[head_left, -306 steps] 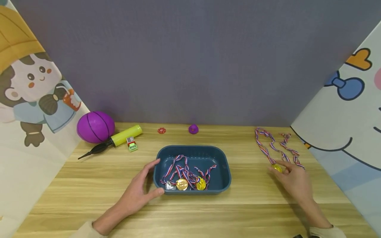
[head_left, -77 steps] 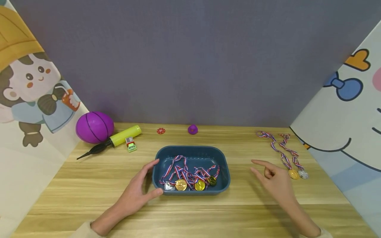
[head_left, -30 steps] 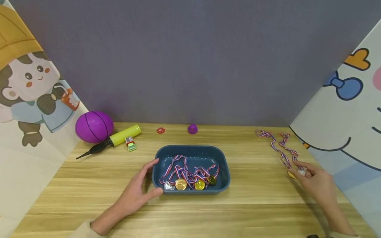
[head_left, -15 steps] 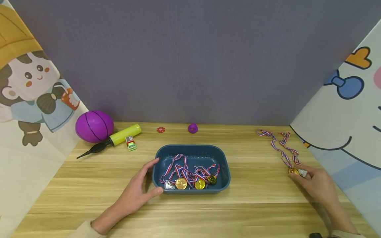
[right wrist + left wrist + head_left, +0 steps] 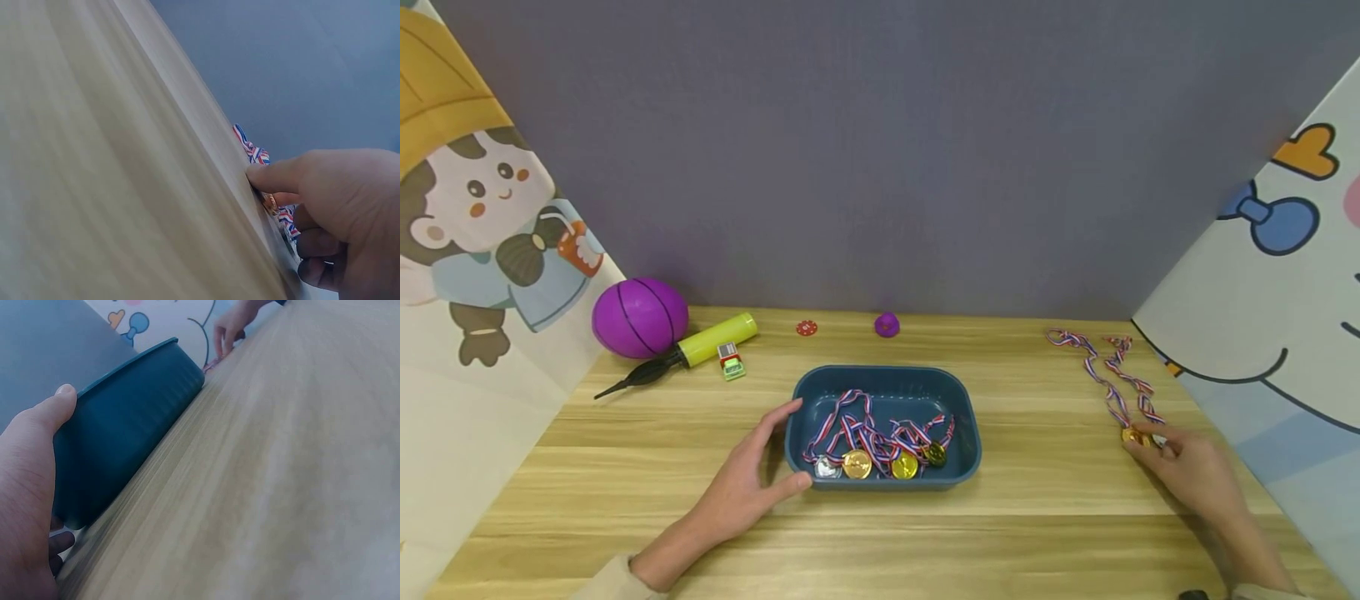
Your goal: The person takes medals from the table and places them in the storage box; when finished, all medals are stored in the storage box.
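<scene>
My left hand [image 5: 741,479] holds the left end of a dark blue plastic bin [image 5: 973,433], thumb at the front rim and fingers on the left side. In the left wrist view the thumb touches the rim of the bin [image 5: 125,419]. Inside lie a silver medal [image 5: 827,467], a bronze-gold medal [image 5: 857,464] and two yellow-gold medals, ribbons tangled. At the right, my right hand [image 5: 1198,479] pinches a gold medal [image 5: 1131,435] at the table, its striped ribbon [image 5: 1101,379] trailing back. A silver medal [image 5: 1159,440] beside it is mostly hidden by the fingers.
At the back left are a purple ball [image 5: 640,318], a yellow-green hand pump [image 5: 718,340] with black nozzle, and a small red-green item [image 5: 731,361]. A red chip [image 5: 807,328] and a small purple object [image 5: 887,325] lie behind the bin. A grey panel [image 5: 880,167] rises behind.
Over ten seconds, another yellow-gold medal went from the right side into the bin. My right hand then returned to the remaining medals and took the gold one, shifting it slightly left. My left hand stayed.
</scene>
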A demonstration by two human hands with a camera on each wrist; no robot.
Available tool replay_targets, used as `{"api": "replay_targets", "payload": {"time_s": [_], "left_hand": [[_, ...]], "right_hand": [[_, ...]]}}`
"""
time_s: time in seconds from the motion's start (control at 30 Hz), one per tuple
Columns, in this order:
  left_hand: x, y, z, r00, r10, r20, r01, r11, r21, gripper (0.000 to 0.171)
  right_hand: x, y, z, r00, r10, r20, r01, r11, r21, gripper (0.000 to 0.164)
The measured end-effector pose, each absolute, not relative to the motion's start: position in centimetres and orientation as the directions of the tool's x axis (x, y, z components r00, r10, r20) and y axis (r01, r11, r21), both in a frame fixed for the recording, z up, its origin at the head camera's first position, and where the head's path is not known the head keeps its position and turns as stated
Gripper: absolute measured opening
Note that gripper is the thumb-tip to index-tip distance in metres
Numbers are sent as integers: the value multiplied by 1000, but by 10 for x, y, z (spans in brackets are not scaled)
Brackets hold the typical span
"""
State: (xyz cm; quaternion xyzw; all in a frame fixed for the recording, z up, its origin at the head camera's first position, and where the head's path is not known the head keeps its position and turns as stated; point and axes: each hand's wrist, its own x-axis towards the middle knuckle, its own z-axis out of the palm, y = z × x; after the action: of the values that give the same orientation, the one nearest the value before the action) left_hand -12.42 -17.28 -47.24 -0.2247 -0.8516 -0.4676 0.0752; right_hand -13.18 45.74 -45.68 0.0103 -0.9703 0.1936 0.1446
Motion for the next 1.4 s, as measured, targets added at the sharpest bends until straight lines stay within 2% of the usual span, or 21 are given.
{"api": "replay_targets", "payload": {"time_s": [0.2, 0.43, 0.63, 1.03, 1.23, 1.4], "left_hand": [[-124, -173, -473, -888, 311, 339, 453, 464, 761, 97], [-124, -173, -473, -888, 312, 337, 452, 463, 762, 96], [-124, -173, -473, -887, 315, 338, 453, 457, 765, 97], [-123, -174, -473, -889, 311, 337, 451, 460, 765, 97], [-124, -172, -473, -888, 316, 335, 452, 460, 765, 97], [-124, -173, -473, -889, 312, 335, 450, 460, 766, 97]], "right_hand": [[-132, 453, -455, -966, 21, 256, -82, 919, -386, 41], [-131, 456, -455, -972, 78, 223, -31, 893, -449, 48], [-131, 453, -455, -968, 121, 219, 12, 898, -440, 46], [-132, 435, -457, -924, 137, 357, -11, 924, -383, 40], [-130, 421, -446, -874, 145, 463, -47, 924, -379, 38], [-128, 404, -433, -852, 161, 498, -47, 924, -379, 37]]}}
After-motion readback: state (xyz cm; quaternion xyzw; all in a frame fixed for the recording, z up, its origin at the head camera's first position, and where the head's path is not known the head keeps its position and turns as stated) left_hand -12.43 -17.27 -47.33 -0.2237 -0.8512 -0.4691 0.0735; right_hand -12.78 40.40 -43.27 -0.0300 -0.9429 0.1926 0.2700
